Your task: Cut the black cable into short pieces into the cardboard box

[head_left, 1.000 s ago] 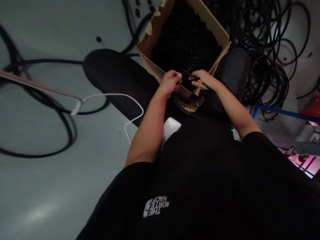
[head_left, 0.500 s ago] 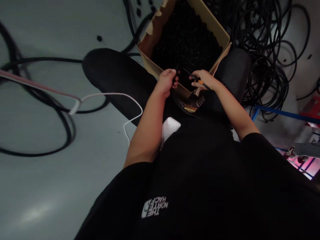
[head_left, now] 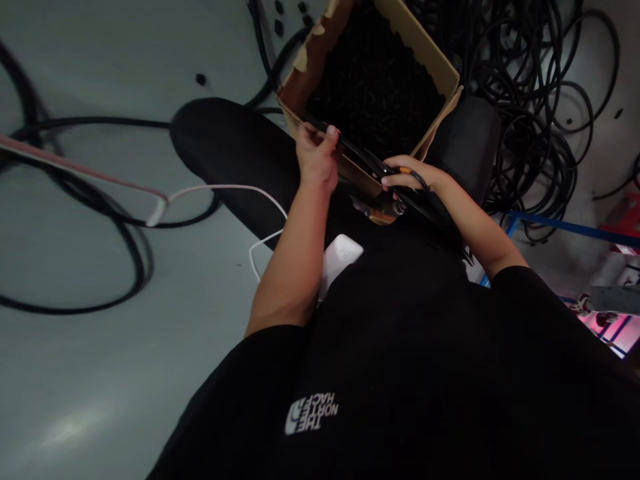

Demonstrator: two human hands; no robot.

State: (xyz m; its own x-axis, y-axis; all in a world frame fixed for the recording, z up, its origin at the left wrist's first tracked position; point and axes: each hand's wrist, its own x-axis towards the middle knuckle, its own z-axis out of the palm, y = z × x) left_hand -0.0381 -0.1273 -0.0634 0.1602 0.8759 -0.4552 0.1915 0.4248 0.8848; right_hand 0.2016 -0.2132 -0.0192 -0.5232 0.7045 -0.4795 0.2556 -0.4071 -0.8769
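Observation:
My left hand [head_left: 318, 155] is closed around a black hose [head_left: 350, 146] at the near left edge of the cardboard box [head_left: 430, 50]. The hose slants down to the right, past my other hand. My right hand [head_left: 407, 175] is closed on a black and orange cutting tool [head_left: 406, 171], whose dark front end lies along the hose. Many short black pieces [head_left: 380, 87] fill the box, which stands between my knees. Where the tool's jaws meet the hose is too dark to make out.
Tangled black hose [head_left: 530, 87] lies on the floor at the right, beside a blue frame [head_left: 575, 228]. Large hose loops [head_left: 135, 267] and a white cable [head_left: 235, 187] are at the left. A white device [head_left: 343, 257] rests on my lap.
My left hand has moved slightly left and turned, and a longer stretch of hose now shows between my hands. My right hand has shifted slightly down, with the tool still in it.

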